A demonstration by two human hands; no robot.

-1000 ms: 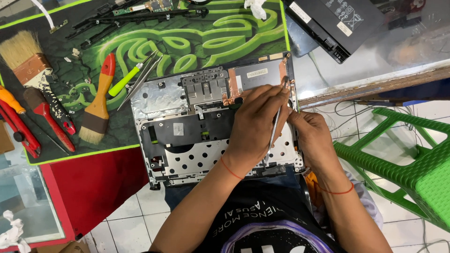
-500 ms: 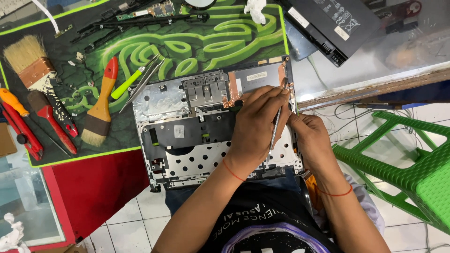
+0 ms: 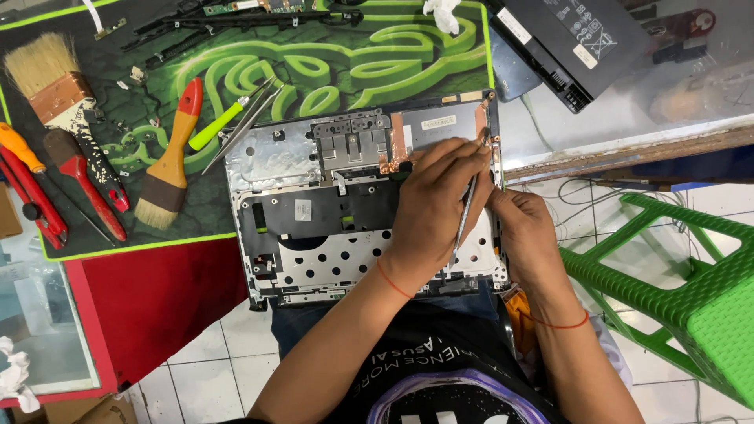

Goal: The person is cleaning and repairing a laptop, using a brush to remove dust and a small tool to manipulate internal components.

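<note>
Beside hands [image 3: 471, 212]: brushes [image 3: 169, 149], perhaps tweezers [image 3: 243, 126].

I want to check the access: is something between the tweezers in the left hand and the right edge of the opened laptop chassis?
Nothing visible. The left hand holds the tweezers directly over the laptop chassis; the right hand rests beside them at the right edge.

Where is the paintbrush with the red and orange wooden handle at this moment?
In the head view, the paintbrush with the red and orange wooden handle lies on the green patterned mat, left of the opened laptop chassis, beside the green-handled tool.
</note>
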